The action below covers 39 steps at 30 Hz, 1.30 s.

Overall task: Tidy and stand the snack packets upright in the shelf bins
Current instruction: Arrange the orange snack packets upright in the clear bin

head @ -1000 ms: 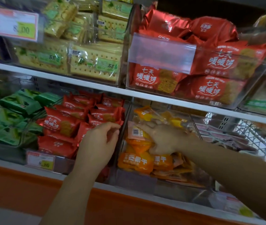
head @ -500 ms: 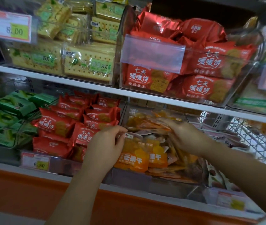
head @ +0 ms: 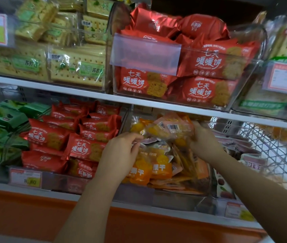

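Orange dried-fruit packets fill a clear bin on the lower shelf, most standing on edge. A bunch of these orange packets is raised above the rest, barcodes facing me. My right hand grips the bunch from its right side. My left hand pinches the top edge of a packet at the bin's left front, fingers curled over it.
A bin of red biscuit packets sits left of the orange bin, with green packets further left. The upper shelf overhangs with red packets and cracker packs. A wire basket stands to the right.
My right hand has lifted a bunch of orange packets higher in the bin. My left hand has moved right from the red bin's edge onto the orange packets.
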Each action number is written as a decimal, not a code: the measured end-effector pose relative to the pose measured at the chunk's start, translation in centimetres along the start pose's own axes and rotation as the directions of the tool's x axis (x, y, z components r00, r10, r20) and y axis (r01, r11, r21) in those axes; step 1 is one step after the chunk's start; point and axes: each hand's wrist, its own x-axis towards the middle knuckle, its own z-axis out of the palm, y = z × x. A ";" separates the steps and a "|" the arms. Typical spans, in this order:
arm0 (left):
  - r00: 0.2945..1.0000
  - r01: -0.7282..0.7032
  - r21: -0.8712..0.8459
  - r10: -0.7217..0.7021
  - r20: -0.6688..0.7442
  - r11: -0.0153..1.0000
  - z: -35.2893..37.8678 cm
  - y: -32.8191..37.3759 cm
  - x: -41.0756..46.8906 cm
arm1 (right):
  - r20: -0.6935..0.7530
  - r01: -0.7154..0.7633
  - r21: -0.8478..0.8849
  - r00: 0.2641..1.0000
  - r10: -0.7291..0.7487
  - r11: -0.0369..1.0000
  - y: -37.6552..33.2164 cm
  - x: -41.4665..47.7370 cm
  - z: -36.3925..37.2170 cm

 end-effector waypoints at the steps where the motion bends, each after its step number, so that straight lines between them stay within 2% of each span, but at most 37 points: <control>1: 1.000 0.006 -0.001 -0.006 0.011 1.000 0.0 0.1 0.1 | 0.020 -0.026 -0.036 0.999 0.026 0.999 0.0 0.2 0.2; 5: 0.993 0.012 -0.014 -0.010 0.115 1.000 0.3 0.3 0.5 | 0.017 -0.013 -0.376 1.000 0.021 0.926 1.0 0.1 0.1; 7: 0.982 0.013 -0.017 -0.010 0.191 1.000 0.8 0.7 1.2 | 0.020 -0.010 -0.400 1.000 0.020 0.916 1.6 0.4 -0.4; 9: 0.959 0.019 0.010 -0.021 0.282 1.000 1.8 1.0 2.8 | 0.049 -0.012 -0.292 0.998 0.027 0.956 2.3 1.0 -0.6; 11: 0.920 0.028 0.057 -0.048 0.388 0.998 3.2 1.1 4.7 | 0.104 0.015 -0.089 0.995 -0.006 0.996 2.9 1.7 -0.2; 13: 0.879 -0.007 0.141 -0.061 0.472 0.990 4.7 0.8 6.5 | 0.178 0.031 0.099 0.983 -0.048 0.995 3.7 2.2 0.3; 16: 0.825 -0.099 0.224 -0.046 0.563 0.970 6.4 0.0 8.6 | 0.251 -0.006 0.229 0.967 -0.053 0.974 5.1 2.3 0.9; 20: 0.776 -0.098 0.187 -0.042 0.629 0.978 7.8 -1.3 10.5 | 0.263 -0.056 0.310 0.964 -0.030 0.949 5.6 2.6 1.5; 26: 0.720 -0.051 0.192 -0.096 0.687 0.980 8.9 -0.8 11.7 | 0.098 -0.003 0.316 0.995 -0.030 0.949 5.3 2.7 2.1; 29: 0.658 -0.036 0.198 -0.126 0.743 0.980 9.3 -0.6 11.3 | 0.083 -0.001 0.322 0.996 -0.027 0.947 5.0 2.5 2.1; 32: 0.564 0.011 0.187 -0.160 0.810 0.982 9.4 -0.3 10.9 | 0.079 0.009 0.324 0.996 -0.037 0.946 4.8 2.4 2.0; 35: 0.506 -0.053 0.295 -0.230 0.832 0.954 9.4 -0.2 10.7 | 0.104 -0.004 0.326 0.994 -0.032 0.945 4.8 2.3 1.9; 37: 0.513 -0.050 0.316 -0.247 0.822 0.948 9.4 -0.2 10.5 | 0.108 0.000 0.315 0.994 -0.036 0.949 4.9 2.4 1.9; 39: 0.587 -0.052 0.280 -0.197 0.785 0.959 9.5 -0.3 10.1 | 0.111 0.008 0.304 0.993 -0.044 0.953 5.0 2.4 1.8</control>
